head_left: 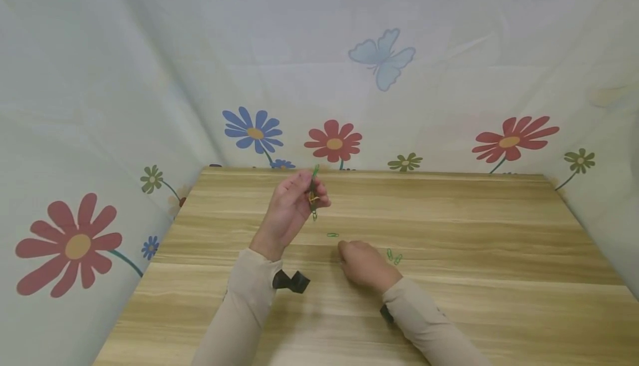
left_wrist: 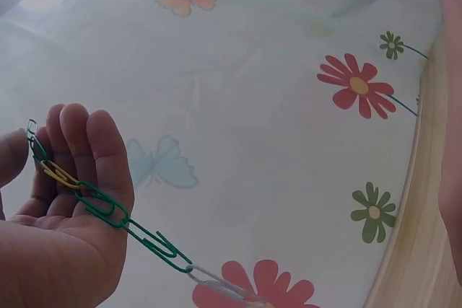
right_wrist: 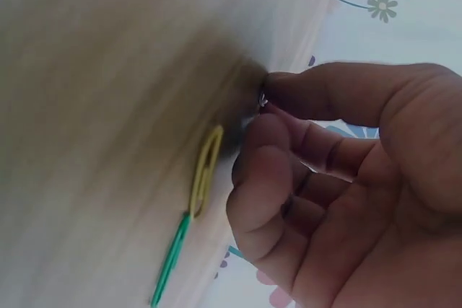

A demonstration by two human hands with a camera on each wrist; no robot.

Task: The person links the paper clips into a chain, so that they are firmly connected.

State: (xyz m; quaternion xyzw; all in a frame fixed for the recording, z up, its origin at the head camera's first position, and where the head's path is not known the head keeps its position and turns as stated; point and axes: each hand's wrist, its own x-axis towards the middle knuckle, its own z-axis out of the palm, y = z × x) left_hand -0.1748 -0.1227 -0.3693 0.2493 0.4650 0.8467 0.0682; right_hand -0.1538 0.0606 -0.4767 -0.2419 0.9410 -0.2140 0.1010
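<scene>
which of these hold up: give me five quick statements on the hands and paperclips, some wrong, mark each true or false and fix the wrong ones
1. The left hand holds a chain of paperclips. True.
2. Every clip in that chain is the same colour. False: it has green, yellow and whitish clips.
3. In the head view, two paperclips lie to the right of the right hand. True.
4. The left hand lies flat on the table. False: it is raised above it.
5. The right hand pinches a small thing. True, though too little shows to name it.
</scene>
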